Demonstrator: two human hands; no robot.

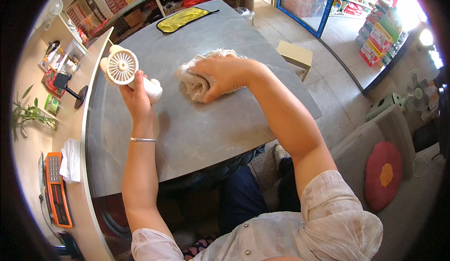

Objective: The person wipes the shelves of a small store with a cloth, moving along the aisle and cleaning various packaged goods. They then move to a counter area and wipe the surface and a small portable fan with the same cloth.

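My left hand (137,97) grips a small cream handheld fan (122,66) by its body, raised over the left side of the grey tabletop (197,134). The fan's round slatted grille faces up towards me. Under my right hand (225,73) a bunched, off-white cloth (191,76) rests on the table, with my fingers spread over its top and my thumb at its near side. Part of the cloth is hidden beneath that hand. Towards the far end of the table lies a flat yellow cloth (182,19) with a black border.
A wooden counter (95,85) runs along the left, bearing a phone stand (72,90), a plant (30,115), tissues (71,161) and an orange scale (58,190). A stool (295,54) stands beyond the table's right edge. A sofa (348,155) with a flower cushion (383,176) is at right.
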